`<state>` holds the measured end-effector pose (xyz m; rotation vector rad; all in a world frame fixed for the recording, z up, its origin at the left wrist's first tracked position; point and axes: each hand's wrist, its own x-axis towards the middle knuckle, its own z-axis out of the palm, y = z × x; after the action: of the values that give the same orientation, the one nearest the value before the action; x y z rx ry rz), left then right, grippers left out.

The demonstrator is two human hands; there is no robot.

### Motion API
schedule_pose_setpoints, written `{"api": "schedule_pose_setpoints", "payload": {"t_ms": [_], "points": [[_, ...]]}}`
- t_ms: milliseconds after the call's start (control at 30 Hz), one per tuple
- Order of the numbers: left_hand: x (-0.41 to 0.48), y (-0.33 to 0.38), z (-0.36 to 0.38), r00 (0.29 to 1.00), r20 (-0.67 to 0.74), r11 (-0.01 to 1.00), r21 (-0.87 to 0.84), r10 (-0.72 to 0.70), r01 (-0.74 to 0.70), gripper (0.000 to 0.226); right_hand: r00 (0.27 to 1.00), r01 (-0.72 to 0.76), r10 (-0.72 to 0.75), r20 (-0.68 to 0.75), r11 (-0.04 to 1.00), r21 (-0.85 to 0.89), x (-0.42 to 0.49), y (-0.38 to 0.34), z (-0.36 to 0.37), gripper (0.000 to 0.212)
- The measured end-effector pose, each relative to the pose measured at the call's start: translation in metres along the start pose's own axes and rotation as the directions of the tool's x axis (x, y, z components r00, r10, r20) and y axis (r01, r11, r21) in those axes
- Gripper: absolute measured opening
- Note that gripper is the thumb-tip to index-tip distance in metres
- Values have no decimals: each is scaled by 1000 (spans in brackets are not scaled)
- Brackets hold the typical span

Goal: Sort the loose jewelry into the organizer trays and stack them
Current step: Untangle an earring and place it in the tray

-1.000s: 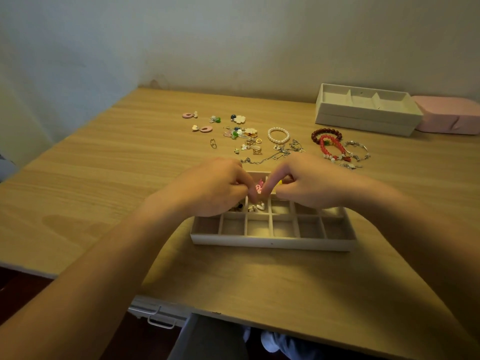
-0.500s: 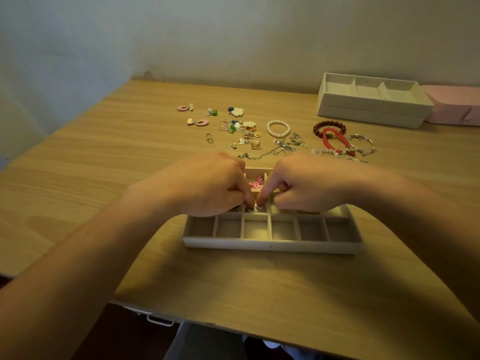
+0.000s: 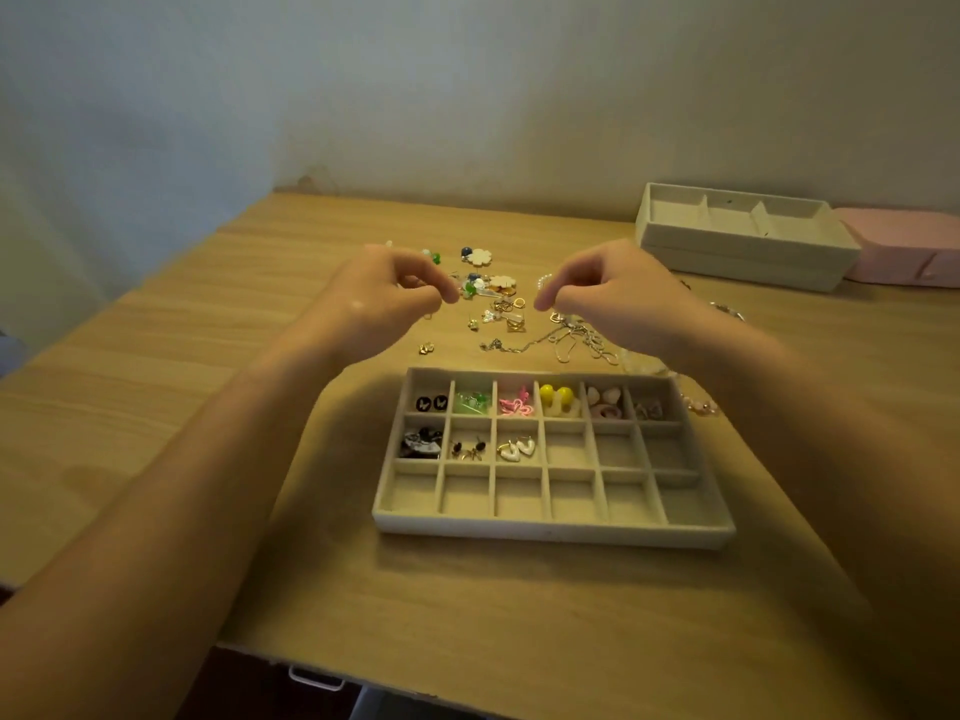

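A beige organizer tray [image 3: 550, 535] with a grid of small compartments lies in front of me. Its whole far row holds earring pairs, among them yellow ones [image 3: 556, 396] and pink ones [image 3: 514, 403]. The three left cells of the middle row are filled too, with white heart earrings [image 3: 517, 449] in the third. The near row is bare. Loose jewelry [image 3: 493, 298] and thin chains [image 3: 566, 345] lie beyond the tray. My left hand [image 3: 384, 298] and my right hand [image 3: 613, 298] hover over that pile, fingers curled and apart, with nothing visible in them.
Two more beige trays [image 3: 737, 252] stand stacked at the back right, next to a pink box [image 3: 904, 252]. A bracelet [image 3: 727, 309] peeks out behind my right wrist. The wall runs along the table's far edge. A drawer handle [image 3: 317, 678] shows below the near edge.
Both hands have lifted out of the tray's middle row and moved away from me to above the loose pile. The white heart earrings now lie uncovered in their cell.
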<state>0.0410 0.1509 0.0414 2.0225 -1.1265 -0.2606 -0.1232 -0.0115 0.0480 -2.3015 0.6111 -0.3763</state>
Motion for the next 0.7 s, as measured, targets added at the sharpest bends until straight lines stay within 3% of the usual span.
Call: {"api": "schedule_pose_setpoints", "payload": {"t_ms": [100, 267, 400, 500, 700], "points": [[21, -12, 7, 995, -37, 995, -37, -96, 95, 17, 998, -45, 46, -51, 999, 22, 24, 8, 8, 18], [46, -29, 12, 985, 17, 981, 98, -172, 170, 12, 997, -67, 67, 26, 998, 4, 51, 10, 20, 10], [39, -39, 7, 978, 165, 980, 171, -128, 99, 3, 998, -39, 40, 48, 999, -32, 62, 1, 32, 9], [35, -45, 3, 952, 287, 969, 245, -106, 34, 11, 998, -26, 29, 63, 999, -44, 70, -5, 40, 10], [34, -51, 1, 956, 280, 953, 302, -93, 4, 10, 997, -29, 28, 76, 1000, 11, 72, -16, 46, 10]]}}
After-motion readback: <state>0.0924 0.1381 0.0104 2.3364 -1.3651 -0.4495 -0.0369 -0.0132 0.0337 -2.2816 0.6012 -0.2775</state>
